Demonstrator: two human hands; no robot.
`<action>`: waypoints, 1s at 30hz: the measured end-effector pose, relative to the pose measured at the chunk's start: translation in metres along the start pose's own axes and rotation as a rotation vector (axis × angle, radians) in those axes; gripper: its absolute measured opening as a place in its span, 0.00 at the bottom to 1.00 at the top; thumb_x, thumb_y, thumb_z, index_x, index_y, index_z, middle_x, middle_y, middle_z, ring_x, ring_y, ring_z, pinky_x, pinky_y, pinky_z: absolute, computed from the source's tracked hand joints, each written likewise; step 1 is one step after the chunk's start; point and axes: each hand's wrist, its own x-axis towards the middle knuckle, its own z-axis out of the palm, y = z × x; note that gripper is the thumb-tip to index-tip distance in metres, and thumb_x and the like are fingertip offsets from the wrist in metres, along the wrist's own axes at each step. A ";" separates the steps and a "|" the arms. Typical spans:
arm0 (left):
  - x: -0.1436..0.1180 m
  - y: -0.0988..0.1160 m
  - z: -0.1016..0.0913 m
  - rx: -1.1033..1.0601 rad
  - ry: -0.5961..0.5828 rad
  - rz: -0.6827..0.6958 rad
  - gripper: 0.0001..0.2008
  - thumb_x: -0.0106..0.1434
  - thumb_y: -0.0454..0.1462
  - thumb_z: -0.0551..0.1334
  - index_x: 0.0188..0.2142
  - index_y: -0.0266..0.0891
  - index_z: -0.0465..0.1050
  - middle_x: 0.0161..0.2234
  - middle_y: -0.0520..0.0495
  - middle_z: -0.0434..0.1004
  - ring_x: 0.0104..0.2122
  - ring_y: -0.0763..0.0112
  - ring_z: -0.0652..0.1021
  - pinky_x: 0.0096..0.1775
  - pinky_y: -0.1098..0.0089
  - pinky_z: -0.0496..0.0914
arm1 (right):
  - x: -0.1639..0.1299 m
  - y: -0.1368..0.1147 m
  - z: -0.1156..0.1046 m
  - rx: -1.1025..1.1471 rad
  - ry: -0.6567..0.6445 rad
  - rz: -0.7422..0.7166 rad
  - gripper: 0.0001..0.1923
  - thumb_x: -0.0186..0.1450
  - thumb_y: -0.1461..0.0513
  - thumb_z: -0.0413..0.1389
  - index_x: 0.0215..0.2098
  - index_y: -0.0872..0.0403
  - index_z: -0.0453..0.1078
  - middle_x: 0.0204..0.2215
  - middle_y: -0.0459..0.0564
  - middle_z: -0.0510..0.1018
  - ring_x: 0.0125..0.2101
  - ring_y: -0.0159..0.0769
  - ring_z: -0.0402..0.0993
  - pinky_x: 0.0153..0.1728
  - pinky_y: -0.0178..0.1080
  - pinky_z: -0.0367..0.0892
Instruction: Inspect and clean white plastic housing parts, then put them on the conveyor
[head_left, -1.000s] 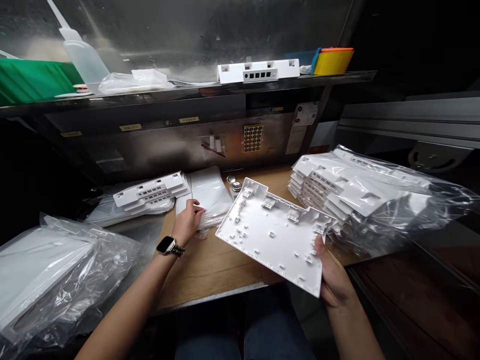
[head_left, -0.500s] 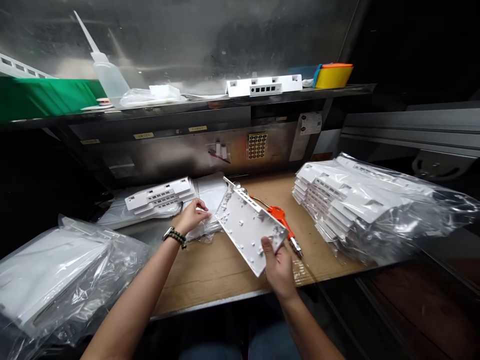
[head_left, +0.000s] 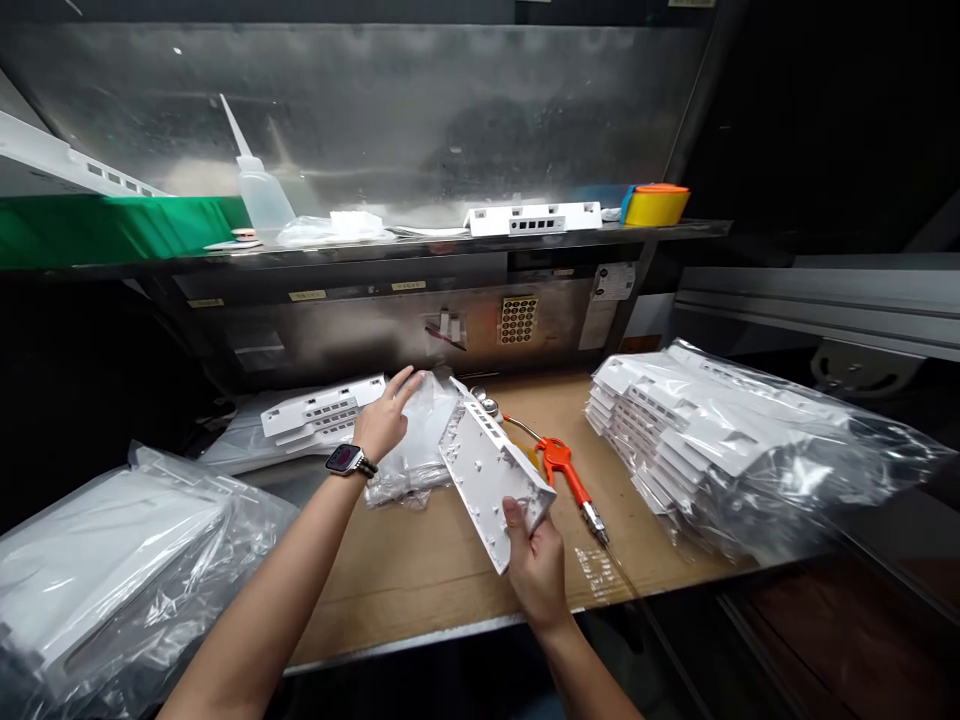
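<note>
My right hand point(head_left: 536, 570) grips the near right corner of a white plastic housing point(head_left: 484, 475), thumb on its inner face. The housing is tilted above the cardboard, its pegged inside toward me and a row of port cut-outs along one long edge. My left hand point(head_left: 386, 415) holds nothing; its fingers are apart and stretched away from me, over clear plastic bags point(head_left: 420, 435). Just left of that hand lies a short stack of similar white housings point(head_left: 319, 415). An orange air blow gun point(head_left: 566, 470) rests right of the held housing.
At right lies a bagged stack of white housings point(head_left: 675, 410); another bagged white panel point(head_left: 112, 550) is at left. The shelf above holds a green bin point(head_left: 112, 230), a squeeze bottle point(head_left: 266, 200), a white housing point(head_left: 532, 218) and a yellow tape roll point(head_left: 656, 207). Cardboard point(head_left: 397, 590) covers the bench.
My left hand has turned over and its fingers have spread out and away. The housing in my right hand has shifted left and tilted more steeply. The camera view has tipped up slightly.
</note>
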 end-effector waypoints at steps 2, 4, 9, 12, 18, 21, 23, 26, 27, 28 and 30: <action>0.009 0.007 -0.006 -0.049 -0.106 0.045 0.40 0.50 0.28 0.58 0.63 0.53 0.71 0.65 0.49 0.71 0.38 0.59 0.80 0.37 0.65 0.73 | -0.007 0.005 0.000 0.019 0.060 -0.041 0.21 0.70 0.46 0.57 0.45 0.55 0.79 0.42 0.58 0.86 0.45 0.51 0.83 0.48 0.46 0.77; 0.012 0.016 -0.008 -0.116 -0.210 0.077 0.34 0.47 0.30 0.60 0.55 0.50 0.79 0.50 0.48 0.84 0.32 0.62 0.79 0.32 0.68 0.73 | -0.013 0.014 0.000 0.036 0.085 -0.100 0.20 0.68 0.47 0.60 0.44 0.53 0.80 0.40 0.59 0.86 0.44 0.53 0.84 0.48 0.48 0.77; 0.004 0.035 -0.011 -0.238 -0.213 0.084 0.29 0.53 0.35 0.59 0.55 0.41 0.80 0.29 0.49 0.83 0.20 0.68 0.73 0.23 0.71 0.68 | -0.022 0.033 -0.001 -0.007 -0.020 -0.190 0.17 0.66 0.50 0.62 0.48 0.50 0.80 0.41 0.61 0.86 0.46 0.58 0.83 0.53 0.56 0.76; -0.008 0.042 -0.013 -0.259 -0.033 0.086 0.31 0.57 0.35 0.57 0.61 0.42 0.74 0.52 0.42 0.82 0.23 0.71 0.73 0.26 0.68 0.69 | -0.027 0.031 -0.004 -0.078 -0.136 -0.257 0.18 0.70 0.53 0.57 0.55 0.50 0.77 0.45 0.60 0.85 0.51 0.57 0.81 0.56 0.57 0.74; -0.052 0.067 -0.009 0.278 0.357 0.304 0.33 0.64 0.29 0.55 0.66 0.57 0.67 0.65 0.55 0.71 0.32 0.62 0.79 0.33 0.61 0.70 | -0.033 0.000 -0.007 -0.119 -0.112 -0.253 0.17 0.73 0.56 0.53 0.56 0.53 0.74 0.48 0.60 0.84 0.51 0.52 0.82 0.53 0.49 0.76; -0.079 0.090 -0.007 0.397 0.337 0.408 0.41 0.66 0.28 0.55 0.73 0.60 0.48 0.70 0.51 0.61 0.28 0.63 0.79 0.26 0.62 0.70 | -0.032 -0.017 -0.014 -0.062 -0.025 -0.173 0.15 0.74 0.54 0.53 0.51 0.53 0.76 0.45 0.58 0.85 0.46 0.50 0.84 0.48 0.45 0.78; -0.096 0.108 -0.006 0.325 0.250 0.404 0.46 0.65 0.26 0.53 0.75 0.58 0.35 0.73 0.46 0.52 0.31 0.62 0.82 0.22 0.64 0.71 | -0.032 -0.022 -0.019 -0.034 0.034 -0.158 0.15 0.74 0.53 0.54 0.48 0.52 0.77 0.41 0.56 0.86 0.43 0.49 0.84 0.44 0.43 0.79; -0.116 0.142 -0.004 0.109 0.162 0.426 0.49 0.62 0.24 0.52 0.75 0.50 0.27 0.74 0.40 0.46 0.40 0.58 0.85 0.29 0.66 0.79 | -0.033 -0.023 -0.025 -0.036 0.127 -0.200 0.15 0.72 0.53 0.56 0.51 0.52 0.76 0.43 0.57 0.85 0.49 0.51 0.82 0.48 0.46 0.77; -0.121 0.155 -0.004 0.033 0.145 0.452 0.49 0.62 0.24 0.51 0.75 0.48 0.28 0.74 0.40 0.45 0.43 0.57 0.85 0.35 0.66 0.82 | -0.034 -0.024 -0.025 -0.034 0.157 -0.220 0.19 0.71 0.53 0.57 0.56 0.51 0.73 0.48 0.59 0.83 0.55 0.52 0.78 0.54 0.49 0.75; -0.126 0.168 -0.003 -0.038 0.128 0.487 0.48 0.62 0.24 0.51 0.75 0.48 0.29 0.74 0.40 0.45 0.45 0.58 0.85 0.40 0.65 0.82 | -0.034 -0.024 -0.026 -0.015 0.181 -0.224 0.25 0.71 0.52 0.58 0.63 0.51 0.68 0.54 0.60 0.80 0.61 0.52 0.72 0.60 0.52 0.70; -0.137 0.194 -0.003 -0.160 0.053 0.592 0.44 0.66 0.26 0.51 0.76 0.48 0.32 0.73 0.42 0.48 0.52 0.57 0.82 0.49 0.65 0.80 | -0.033 -0.027 -0.030 0.057 0.171 -0.181 0.34 0.72 0.51 0.55 0.71 0.53 0.56 0.62 0.62 0.73 0.69 0.49 0.61 0.65 0.55 0.64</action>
